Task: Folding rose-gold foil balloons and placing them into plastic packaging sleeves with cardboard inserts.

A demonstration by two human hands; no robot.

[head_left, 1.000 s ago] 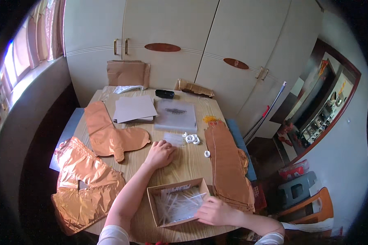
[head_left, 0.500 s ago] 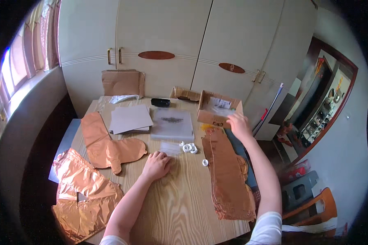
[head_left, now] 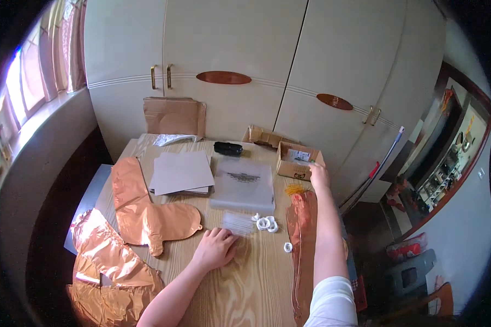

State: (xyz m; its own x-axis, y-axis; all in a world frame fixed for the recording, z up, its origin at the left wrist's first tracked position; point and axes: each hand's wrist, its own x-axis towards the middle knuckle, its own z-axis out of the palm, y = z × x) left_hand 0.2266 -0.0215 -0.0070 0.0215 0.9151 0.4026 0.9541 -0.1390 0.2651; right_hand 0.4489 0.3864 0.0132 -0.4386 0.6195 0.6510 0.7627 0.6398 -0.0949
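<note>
My left hand (head_left: 217,248) rests palm down on the wooden table (head_left: 232,297), its fingers loosely bent at the near edge of a small clear plastic sheet or strip bundle (head_left: 238,223). White ring-shaped rolls (head_left: 266,223) lie just right of that bundle, with one small white roll (head_left: 288,247) nearer me. With my arm stretched far out, my right hand (head_left: 319,177) grips the right front edge of an open cardboard box (head_left: 290,169). Inside the box lies a packet with a white label (head_left: 299,156). A flat copper foil piece (head_left: 301,240) runs partly beneath my right forearm.
Two flat copper foil balloons (head_left: 142,199) lie at the left. Grey sheets (head_left: 181,169) are stacked beside a translucent plastic bag (head_left: 244,191). Behind these sit a black object (head_left: 227,148), folded cardboard (head_left: 174,117) and a brown package (head_left: 264,136). A cupboard (head_left: 232,38) stands behind the table.
The box, tilted toward me before, now sits more level and slightly farther back, with my right hand still at its right edge. The whole view has shifted. My left hand stays by the clear plastic.
</note>
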